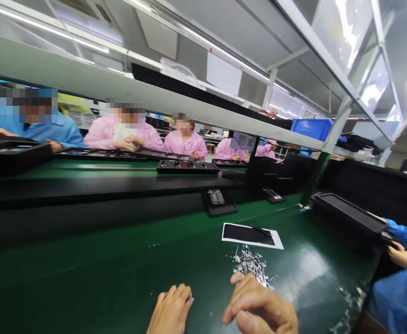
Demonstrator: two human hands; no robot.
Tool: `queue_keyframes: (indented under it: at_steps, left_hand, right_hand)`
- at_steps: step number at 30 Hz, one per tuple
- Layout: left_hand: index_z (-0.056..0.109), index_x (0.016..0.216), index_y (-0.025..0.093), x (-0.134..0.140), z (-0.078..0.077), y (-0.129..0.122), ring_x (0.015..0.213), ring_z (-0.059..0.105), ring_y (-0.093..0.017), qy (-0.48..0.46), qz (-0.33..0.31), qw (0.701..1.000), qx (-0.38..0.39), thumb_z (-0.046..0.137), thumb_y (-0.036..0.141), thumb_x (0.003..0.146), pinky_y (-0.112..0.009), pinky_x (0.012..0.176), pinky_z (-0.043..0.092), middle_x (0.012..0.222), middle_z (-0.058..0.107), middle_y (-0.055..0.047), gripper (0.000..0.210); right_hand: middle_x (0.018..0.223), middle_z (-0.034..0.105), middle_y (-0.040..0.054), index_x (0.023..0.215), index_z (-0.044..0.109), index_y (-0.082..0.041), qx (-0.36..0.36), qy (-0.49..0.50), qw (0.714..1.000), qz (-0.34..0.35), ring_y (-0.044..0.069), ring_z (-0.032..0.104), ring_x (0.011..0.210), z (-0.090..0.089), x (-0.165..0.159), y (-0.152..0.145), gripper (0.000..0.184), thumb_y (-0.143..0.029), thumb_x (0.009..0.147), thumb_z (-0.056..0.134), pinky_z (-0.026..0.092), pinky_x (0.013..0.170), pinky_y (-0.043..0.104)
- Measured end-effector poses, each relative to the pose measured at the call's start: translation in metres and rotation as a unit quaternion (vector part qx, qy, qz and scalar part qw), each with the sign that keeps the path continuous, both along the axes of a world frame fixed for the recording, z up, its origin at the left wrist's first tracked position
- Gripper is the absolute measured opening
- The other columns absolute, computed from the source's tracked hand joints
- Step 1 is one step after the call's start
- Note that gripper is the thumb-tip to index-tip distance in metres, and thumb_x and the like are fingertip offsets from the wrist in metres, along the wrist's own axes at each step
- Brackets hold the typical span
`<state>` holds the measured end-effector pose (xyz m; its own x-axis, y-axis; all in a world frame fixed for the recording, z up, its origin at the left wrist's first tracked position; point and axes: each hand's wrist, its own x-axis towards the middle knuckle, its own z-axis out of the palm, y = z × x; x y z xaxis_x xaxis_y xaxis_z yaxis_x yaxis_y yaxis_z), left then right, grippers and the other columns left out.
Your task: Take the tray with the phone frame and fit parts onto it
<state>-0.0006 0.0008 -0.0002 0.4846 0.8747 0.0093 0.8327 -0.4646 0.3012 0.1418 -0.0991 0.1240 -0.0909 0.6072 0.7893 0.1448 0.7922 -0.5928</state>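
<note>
Here our right hand [259, 308] curls loosely at the near edge of a heap of small silvery metal parts [250, 264], fingers bent together, clamped on nothing we can see; our left hand [171, 310] rests knuckled beside it, seemingly empty. The parts are thin, shiny, strewn on the smooth green counter [120, 273]. Risk, we judge: a careless sweep scatters them further. Beyond lies a white-bordered black sheet [248, 234] bearing dark tweezers [261, 230].
</note>
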Motion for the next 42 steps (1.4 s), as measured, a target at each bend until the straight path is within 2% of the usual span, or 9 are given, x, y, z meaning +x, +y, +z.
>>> queue_keyframes:
  at_steps: [3,14,18,20,23,26,31,35,42]
  left_hand:
    - [0.056,0.085,0.019,-0.002,0.000,0.001,0.092,0.051,-0.018,0.005,-0.011,1.000,0.005,0.024,0.019,0.086,-0.031,0.079,0.033,0.093,0.059,-0.005,0.032]
    - [0.052,0.081,0.021,-0.007,0.000,0.004,0.086,0.052,-0.018,0.003,-0.051,0.998,0.020,0.024,0.022,0.084,-0.032,0.075,0.036,0.088,0.059,-0.002,0.028]
    - [0.052,0.080,0.021,-0.009,-0.002,0.007,0.086,0.052,-0.018,0.007,-0.054,0.998,0.023,0.024,0.025,0.084,-0.033,0.074,0.036,0.088,0.060,-0.003,0.029]
    - [0.052,0.080,0.022,-0.009,-0.004,0.009,0.087,0.052,-0.019,0.011,-0.051,0.998,0.022,0.023,0.026,0.084,-0.034,0.074,0.037,0.090,0.060,-0.003,0.030]
    - [0.052,0.080,0.021,-0.009,-0.006,0.010,0.087,0.051,-0.021,0.017,-0.048,0.998,0.020,0.023,0.027,0.083,-0.034,0.073,0.037,0.093,0.059,-0.004,0.030]
    - [0.052,0.080,0.021,-0.008,-0.006,0.009,0.087,0.051,-0.022,0.018,-0.046,0.999,0.017,0.023,0.027,0.083,-0.035,0.073,0.036,0.093,0.058,-0.004,0.030]
    - [0.052,0.081,0.020,-0.007,-0.001,0.005,0.088,0.050,-0.022,0.018,-0.042,0.999,0.012,0.023,0.026,0.084,-0.035,0.074,0.035,0.094,0.058,-0.005,0.030]
    - [0.052,0.081,0.020,-0.007,0.002,0.004,0.088,0.049,-0.021,0.027,-0.046,0.999,0.002,0.025,0.026,0.084,-0.032,0.073,0.034,0.092,0.058,-0.003,0.028]
    - [0.052,0.081,0.020,-0.006,0.004,0.001,0.088,0.048,-0.019,0.025,-0.039,0.999,0.000,0.026,0.024,0.085,-0.031,0.073,0.032,0.092,0.058,-0.003,0.027]
  right_hand:
    - [0.082,0.066,-0.0020,0.101,0.056,-0.030,-0.034,-0.025,0.999,0.001,0.013,0.060,0.070,0.003,0.010,-0.021,0.029,-0.012,0.078,0.051,0.038,0.085,0.035]
    - [0.073,0.065,-0.0044,0.087,0.062,-0.029,-0.065,0.068,0.985,-0.145,0.011,0.054,0.063,-0.003,0.016,-0.087,0.013,-0.025,0.078,0.054,0.037,0.082,0.034]
    - [0.072,0.063,-0.0033,0.085,0.060,-0.027,-0.091,-0.005,0.978,-0.188,0.012,0.054,0.064,-0.002,0.032,-0.118,0.014,-0.021,0.081,0.049,0.036,0.082,0.037]
    - [0.074,0.061,-0.0017,0.086,0.059,-0.024,-0.116,-0.088,0.962,-0.231,0.012,0.054,0.067,0.001,0.042,-0.138,0.015,-0.017,0.082,0.046,0.035,0.085,0.039]
    - [0.066,0.055,-0.0012,0.077,0.055,-0.020,-0.186,-0.259,0.902,-0.292,0.013,0.051,0.066,0.003,0.058,-0.167,0.011,-0.017,0.082,0.046,0.035,0.085,0.039]
    - [0.057,0.046,-0.0022,0.067,0.048,-0.019,-0.216,-0.349,0.843,-0.346,0.012,0.045,0.058,-0.003,0.068,-0.182,0.019,-0.018,0.084,0.042,0.042,0.069,0.031]
    - [0.069,0.053,0.0010,0.083,0.048,-0.019,-0.154,-0.358,0.828,-0.403,0.013,0.050,0.064,-0.016,0.064,-0.172,0.013,-0.010,0.083,0.039,0.042,0.063,0.029]
    - [0.067,0.054,-0.0002,0.084,0.049,-0.018,-0.126,-0.378,0.847,-0.352,0.012,0.051,0.063,-0.007,0.046,-0.150,0.008,-0.011,0.082,0.044,0.040,0.080,0.035]
    - [0.056,0.054,0.0004,0.078,0.053,-0.014,-0.019,-0.396,0.879,-0.265,0.010,0.050,0.053,0.017,0.016,-0.106,0.009,-0.011,0.080,0.045,0.044,0.081,0.035]
